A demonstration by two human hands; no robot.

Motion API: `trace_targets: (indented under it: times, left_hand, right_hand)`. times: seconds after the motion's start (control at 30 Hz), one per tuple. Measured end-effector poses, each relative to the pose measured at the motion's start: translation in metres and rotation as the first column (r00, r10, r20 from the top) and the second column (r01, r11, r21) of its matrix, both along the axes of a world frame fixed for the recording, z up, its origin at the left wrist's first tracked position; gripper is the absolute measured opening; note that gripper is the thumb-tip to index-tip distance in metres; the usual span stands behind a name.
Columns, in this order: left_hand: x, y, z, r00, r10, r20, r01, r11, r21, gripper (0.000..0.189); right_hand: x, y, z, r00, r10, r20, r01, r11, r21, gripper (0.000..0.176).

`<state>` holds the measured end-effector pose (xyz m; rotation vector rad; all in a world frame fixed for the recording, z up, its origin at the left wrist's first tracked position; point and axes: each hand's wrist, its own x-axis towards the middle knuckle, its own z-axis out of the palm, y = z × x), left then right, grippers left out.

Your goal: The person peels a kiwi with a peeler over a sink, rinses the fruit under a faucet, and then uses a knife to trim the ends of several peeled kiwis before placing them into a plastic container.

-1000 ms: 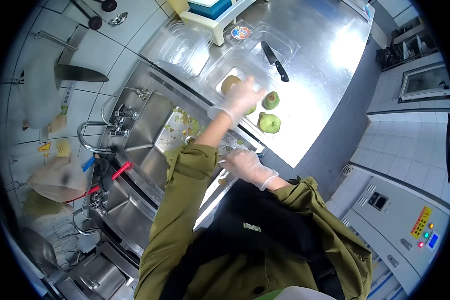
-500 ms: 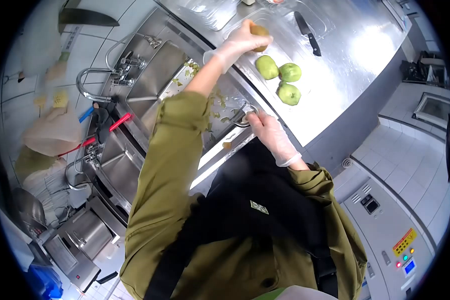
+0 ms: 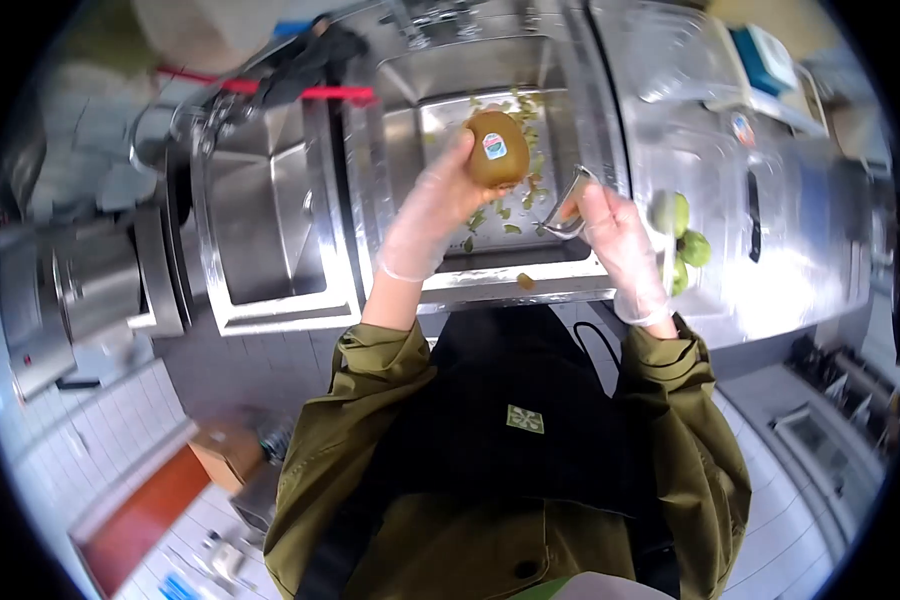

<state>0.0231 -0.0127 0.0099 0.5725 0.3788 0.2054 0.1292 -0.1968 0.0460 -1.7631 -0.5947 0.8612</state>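
A whole brown kiwi [image 3: 505, 172] with a sticker on its skin is held up over the sink [image 3: 395, 150] in my gloved left hand [image 3: 425, 220], whose fingers are closed round its near side. My gloved right hand [image 3: 618, 235] grips a metal peeler [image 3: 566, 207], its head pointing left, a short gap from the fruit. Green peelings [image 3: 511, 229] lie scattered on the sink bottom beneath both hands. To the right, several peeled green kiwis [image 3: 694, 249] rest on the steel counter, partly hidden behind my right hand.
A black-handled knife [image 3: 754, 225] lies on the steel counter [image 3: 790, 300], right of the peeled fruit. Clear plastic containers [image 3: 675, 65] stand farther back. A second sink [image 3: 260, 215] is on the left. One brown scrap [image 3: 526, 282] sits on the sink's front rim.
My view has turned to face the sink. My left hand has brought the kiwi from the counter to above the sink, near the peeler. My right hand still holds the peeler.
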Motion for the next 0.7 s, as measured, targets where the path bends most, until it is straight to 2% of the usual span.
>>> trace_targets:
  times: [0.07, 0.1, 0.13, 0.2, 0.23, 0.37, 0.47, 0.7]
  left_hand:
    - [-0.027, 0.002, -0.006, 0.991, 0.133, -0.025, -0.134, 0.99, -0.044, 0.05]
    - [-0.037, 0.005, -0.012, 0.986, 0.161, -0.036, -0.163, 0.985, -0.062, 0.047]
    - [-0.048, 0.004, -0.005, 0.971, 0.228, -0.069, -0.23, 0.973, -0.014, 0.046]
    - [-0.058, 0.0, 0.006, 0.926, 0.35, -0.141, -0.34, 0.936, 0.092, 0.045]
    - [-0.064, 0.003, -0.004, 0.924, 0.352, -0.148, -0.32, 0.925, 0.203, 0.053]
    - [-0.069, -0.006, 0.001, 0.845, 0.474, -0.247, -0.374, 0.855, 0.36, 0.061]
    - [-0.066, -0.009, -0.002, 0.826, 0.493, -0.273, -0.396, 0.852, 0.342, 0.064]
    - [-0.046, -0.03, 0.01, 0.72, 0.66, -0.214, -0.576, 0.74, 0.347, 0.058]
  right_hand:
    - [0.0, 0.031, 0.016, 0.936, 0.167, 0.308, -0.133, 0.983, -0.129, 0.03]
    - [0.001, 0.044, 0.011, 0.825, 0.224, 0.519, -0.209, 0.974, -0.088, 0.031]
    - [-0.004, 0.056, 0.016, 0.702, 0.281, 0.654, -0.262, 0.956, -0.129, 0.032]
    - [-0.006, 0.081, 0.025, 0.4, 0.347, 0.848, -0.335, 0.917, -0.217, 0.035]
    - [-0.009, 0.093, 0.031, 0.284, 0.33, 0.9, -0.349, 0.91, -0.224, 0.039]
    - [-0.014, 0.116, 0.042, 0.07, 0.369, 0.927, -0.411, 0.857, -0.31, 0.042]
    - [-0.013, 0.122, 0.046, -0.03, 0.46, 0.887, -0.399, 0.808, -0.432, 0.044]
    - [-0.009, 0.113, 0.044, -0.006, 0.503, 0.864, -0.332, 0.814, -0.476, 0.043]
